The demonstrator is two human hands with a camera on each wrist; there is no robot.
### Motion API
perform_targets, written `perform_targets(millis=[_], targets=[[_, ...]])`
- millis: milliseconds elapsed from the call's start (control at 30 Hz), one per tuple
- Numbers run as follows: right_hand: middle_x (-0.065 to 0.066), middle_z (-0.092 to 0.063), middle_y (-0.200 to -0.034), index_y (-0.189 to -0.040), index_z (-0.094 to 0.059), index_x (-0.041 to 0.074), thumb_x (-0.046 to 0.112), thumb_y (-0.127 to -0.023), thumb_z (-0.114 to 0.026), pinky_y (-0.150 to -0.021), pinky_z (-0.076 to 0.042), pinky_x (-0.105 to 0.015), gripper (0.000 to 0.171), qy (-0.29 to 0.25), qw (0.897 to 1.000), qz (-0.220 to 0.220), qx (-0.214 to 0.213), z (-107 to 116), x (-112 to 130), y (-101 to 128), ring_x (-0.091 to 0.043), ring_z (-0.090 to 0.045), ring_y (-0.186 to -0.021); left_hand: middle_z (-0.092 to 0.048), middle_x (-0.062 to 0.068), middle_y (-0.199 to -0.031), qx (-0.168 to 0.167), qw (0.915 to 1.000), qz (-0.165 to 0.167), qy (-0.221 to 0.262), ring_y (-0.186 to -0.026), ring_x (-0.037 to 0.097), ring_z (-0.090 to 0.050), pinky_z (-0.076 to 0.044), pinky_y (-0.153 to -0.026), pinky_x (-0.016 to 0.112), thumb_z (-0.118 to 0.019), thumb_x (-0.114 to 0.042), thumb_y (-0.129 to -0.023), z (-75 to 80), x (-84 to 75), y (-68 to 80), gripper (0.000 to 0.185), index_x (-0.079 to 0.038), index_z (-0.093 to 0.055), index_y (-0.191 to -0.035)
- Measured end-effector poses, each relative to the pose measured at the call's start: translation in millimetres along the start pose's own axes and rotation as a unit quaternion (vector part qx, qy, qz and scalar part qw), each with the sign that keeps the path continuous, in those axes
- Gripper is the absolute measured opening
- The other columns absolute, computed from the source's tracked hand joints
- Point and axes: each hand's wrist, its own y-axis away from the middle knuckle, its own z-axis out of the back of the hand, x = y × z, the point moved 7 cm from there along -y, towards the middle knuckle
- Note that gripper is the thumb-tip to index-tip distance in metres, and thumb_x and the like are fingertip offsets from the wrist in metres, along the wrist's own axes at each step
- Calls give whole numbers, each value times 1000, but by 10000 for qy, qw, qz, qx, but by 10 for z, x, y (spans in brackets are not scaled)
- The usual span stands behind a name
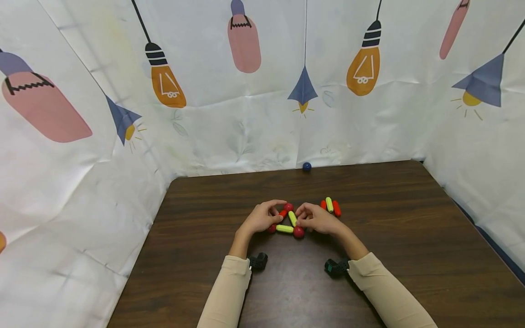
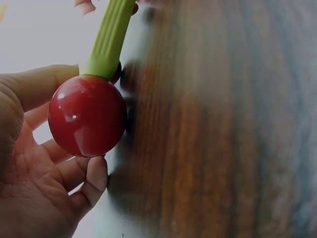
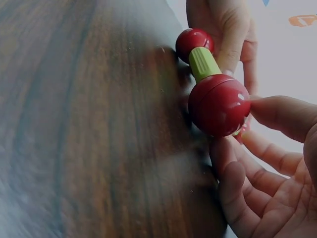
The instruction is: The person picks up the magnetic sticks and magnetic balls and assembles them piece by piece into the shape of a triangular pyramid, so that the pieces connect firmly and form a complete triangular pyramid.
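On the table lies a small triangle of magnetic-looking balls and rods. Its corners are a far red ball [image 1: 289, 207], a near-left red ball [image 1: 272, 228] and a near-right red ball [image 1: 298, 232]. A red rod [image 1: 283, 213] forms the left side; a yellow-green rod [image 1: 292, 218] the right; another yellow-green rod [image 1: 285, 228] the near side. My left hand [image 1: 262, 217] holds the left side, its index finger reaching the far ball. My right hand [image 1: 320, 218] grips the right side, thumb by the near-right ball [image 3: 219, 105]. Fingers partly hide the red rod.
Beyond my right hand lie a loose yellow-green rod [image 1: 329, 204] and two red rods [image 1: 337, 208]. A dark blue ball [image 1: 306, 166] sits at the far edge of the brown wooden table [image 1: 213, 191]. Patterned white cloth [image 1: 262, 123] hangs behind and at both sides.
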Motion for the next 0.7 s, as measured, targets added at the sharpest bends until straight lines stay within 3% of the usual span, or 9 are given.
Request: perform_targets(millis=[200,333,467,700], targets=[[-13,-68,-105,-123,-55,-2,16,-101,-65,-69,-55,-35,30,106,9999,9,-98,97,35,39,-22,-65,-83,-70,5,-96,-282,9995,130,6,-73,16,-62,-50,-66,31,-70,-19,-98,31,3,5,47,-24,-59,-143],[-15,-67,-105,-126,-55,-3,20,-102,-65,-70,-55,-37,34,259,9992,47,-293,270,51,82,-26,-67,-86,-70,6,-98,-271,9995,150,34,-73,16,-62,-51,-66,31,-70,-20,-98,49,4,13,49,-24,-58,-145],[-18,-67,-106,-128,-53,-5,23,-102,-65,-70,-55,-39,40,374,9970,108,-670,531,58,168,-30,-67,-86,-70,5,-99,-51,10000,61,5,-71,15,-61,-51,-65,30,-71,-22,-97,93,17,41,51,-25,-56,-146],[-22,-65,-113,-133,-52,-6,26,-103,-64,-68,-55,-36,46,163,9909,-26,-1339,966,-58,362,-29,-65,-83,-66,8,-101,695,9974,5,178,-74,17,-62,-52,-68,30,-81,-23,-89,154,67,139,63,-19,-55,-147]])
